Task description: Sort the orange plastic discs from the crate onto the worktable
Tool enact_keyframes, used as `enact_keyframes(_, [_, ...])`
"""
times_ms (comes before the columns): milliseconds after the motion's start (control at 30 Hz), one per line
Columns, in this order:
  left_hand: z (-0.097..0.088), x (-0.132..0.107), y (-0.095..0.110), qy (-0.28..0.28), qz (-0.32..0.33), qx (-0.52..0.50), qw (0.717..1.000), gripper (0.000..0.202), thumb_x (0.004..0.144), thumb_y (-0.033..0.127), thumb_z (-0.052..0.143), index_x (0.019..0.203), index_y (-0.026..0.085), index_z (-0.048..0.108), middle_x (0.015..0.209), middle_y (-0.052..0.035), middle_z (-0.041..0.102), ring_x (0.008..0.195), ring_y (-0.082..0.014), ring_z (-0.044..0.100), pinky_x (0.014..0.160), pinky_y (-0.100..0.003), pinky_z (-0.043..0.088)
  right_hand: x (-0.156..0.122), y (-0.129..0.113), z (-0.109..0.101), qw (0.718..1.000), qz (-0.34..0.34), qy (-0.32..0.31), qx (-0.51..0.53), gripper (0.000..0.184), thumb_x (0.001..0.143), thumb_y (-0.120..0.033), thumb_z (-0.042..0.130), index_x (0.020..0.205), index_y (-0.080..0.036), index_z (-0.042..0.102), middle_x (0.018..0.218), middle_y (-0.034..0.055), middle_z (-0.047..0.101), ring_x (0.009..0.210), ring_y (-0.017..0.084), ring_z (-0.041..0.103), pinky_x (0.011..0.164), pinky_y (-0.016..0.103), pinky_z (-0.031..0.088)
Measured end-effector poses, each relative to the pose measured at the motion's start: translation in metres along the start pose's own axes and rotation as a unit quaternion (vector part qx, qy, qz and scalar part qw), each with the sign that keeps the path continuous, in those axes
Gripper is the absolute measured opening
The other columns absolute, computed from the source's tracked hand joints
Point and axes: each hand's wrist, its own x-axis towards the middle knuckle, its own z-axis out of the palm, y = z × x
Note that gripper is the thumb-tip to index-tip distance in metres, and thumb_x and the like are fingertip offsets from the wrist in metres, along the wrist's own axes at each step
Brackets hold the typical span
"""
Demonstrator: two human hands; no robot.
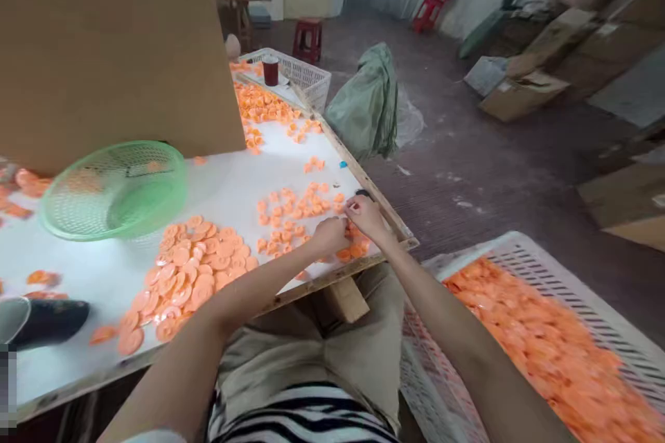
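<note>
My left hand (328,234) and my right hand (366,216) meet at the near right corner of the white table (233,183), fingers curled together over small orange plastic pieces (291,211). Both hands are closed; what they pinch is too small to name, likely an orange piece. A heap of larger orange discs (187,270) lies to the left of my left forearm. More orange pieces (260,104) are spread farther back on the table.
A green mesh basket (114,187) sits on the table's left, in front of a big cardboard sheet (114,41). A white crate of orange parts (551,339) stands on the floor at right. A white basket (306,76), dark cup (271,70), green sack (366,104) and cartons (540,62) lie beyond.
</note>
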Motion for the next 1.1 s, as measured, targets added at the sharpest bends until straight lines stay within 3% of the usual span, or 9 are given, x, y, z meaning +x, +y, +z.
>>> enact_keyframes(133, [-0.008, -0.001, -0.016, 0.046, 0.029, -0.01, 0.998, 0.028, 0.073, 0.012, 0.053, 0.1, 0.016, 0.059, 0.097, -0.0082, 0.065, 0.09, -0.0217, 0.061, 0.073, -0.029, 0.047, -0.023, 0.012, -0.02, 0.999, 0.0, 0.03, 0.013, 0.014, 0.083, -0.031, 0.058, 0.081, -0.018, 0.063, 0.08, 0.0046, 0.067, 0.072, 0.019, 0.06, 0.069, 0.029, 0.042])
enact_keyframes(267, [-0.01, -0.004, -0.026, 0.099, 0.08, 0.023, 0.992, 0.026, 0.077, 0.004, 0.048, 0.097, 0.016, 0.059, 0.101, -0.0089, 0.062, 0.095, -0.0217, 0.057, 0.081, -0.032, 0.046, -0.054, 0.001, -0.028, 0.999, -0.048, -0.023, 0.01, 0.014, 0.087, -0.03, 0.056, 0.081, -0.019, 0.062, 0.083, 0.0037, 0.067, 0.07, 0.017, 0.058, 0.072, 0.03, 0.041])
enact_keyframes(400, [-0.013, -0.01, -0.026, 0.148, 0.101, 0.055, 0.982, 0.025, 0.083, 0.006, 0.046, 0.101, 0.016, 0.059, 0.112, -0.0104, 0.057, 0.098, -0.0216, 0.055, 0.085, -0.034, 0.045, -0.073, -0.026, -0.021, 0.988, -0.109, -0.094, -0.06, 0.012, 0.087, -0.029, 0.059, 0.091, -0.018, 0.064, 0.097, 0.0074, 0.067, 0.09, 0.022, 0.06, 0.082, 0.034, 0.038])
enact_keyframes(567, [-0.019, -0.024, -0.023, 0.147, 0.112, -0.004, 0.983, 0.016, 0.088, 0.014, 0.049, 0.099, 0.017, 0.059, 0.106, -0.009, 0.059, 0.099, -0.0208, 0.056, 0.086, -0.033, 0.045, -0.069, -0.038, -0.008, 0.981, -0.091, -0.127, -0.119, 0.008, 0.088, -0.022, 0.059, 0.086, -0.016, 0.064, 0.094, 0.0092, 0.068, 0.096, 0.024, 0.06, 0.084, 0.034, 0.035])
enact_keyframes(733, [-0.015, -0.041, -0.019, 0.126, 0.163, -0.026, 0.978, 0.017, 0.085, 0.017, 0.053, 0.102, 0.018, 0.054, 0.099, -0.0063, 0.063, 0.097, -0.0207, 0.056, 0.088, -0.034, 0.044, -0.062, -0.028, -0.001, 0.992, 0.027, -0.117, 0.03, 0.023, 0.094, -0.028, 0.047, 0.079, -0.017, 0.062, 0.075, 0.0043, 0.068, 0.069, 0.017, 0.06, 0.066, 0.027, 0.037])
enact_keyframes(833, [-0.011, -0.042, -0.015, 0.114, 0.149, 0.006, 0.982, 0.021, 0.083, 0.021, 0.056, 0.103, 0.017, 0.053, 0.096, -0.0068, 0.064, 0.093, -0.0218, 0.056, 0.084, -0.034, 0.044, -0.063, -0.024, 0.006, 0.989, 0.066, -0.112, 0.064, 0.029, 0.092, -0.036, 0.048, 0.072, -0.018, 0.06, 0.071, 0.0042, 0.067, 0.065, 0.017, 0.058, 0.059, 0.026, 0.036])
enact_keyframes(967, [-0.01, -0.035, -0.013, 0.091, 0.121, 0.068, 0.986, 0.017, 0.087, 0.02, 0.053, 0.103, 0.014, 0.057, 0.09, -0.0079, 0.064, 0.09, -0.0227, 0.056, 0.082, -0.035, 0.044, -0.059, -0.018, 0.007, 0.997, 0.036, -0.061, 0.0, 0.015, 0.087, -0.027, 0.051, 0.088, -0.018, 0.064, 0.085, 0.0052, 0.07, 0.072, 0.018, 0.061, 0.071, 0.029, 0.04])
enact_keyframes(1100, [-0.01, -0.028, -0.013, 0.068, 0.129, 0.136, 0.98, 0.019, 0.091, 0.018, 0.047, 0.083, 0.014, 0.064, 0.088, -0.0107, 0.062, 0.091, -0.024, 0.056, 0.082, -0.036, 0.043, -0.036, 0.0, 0.0, 0.995, 0.02, 0.053, -0.085, 0.021, 0.087, -0.024, 0.05, 0.102, -0.016, 0.062, 0.106, 0.0126, 0.067, 0.096, 0.026, 0.06, 0.086, 0.037, 0.039])
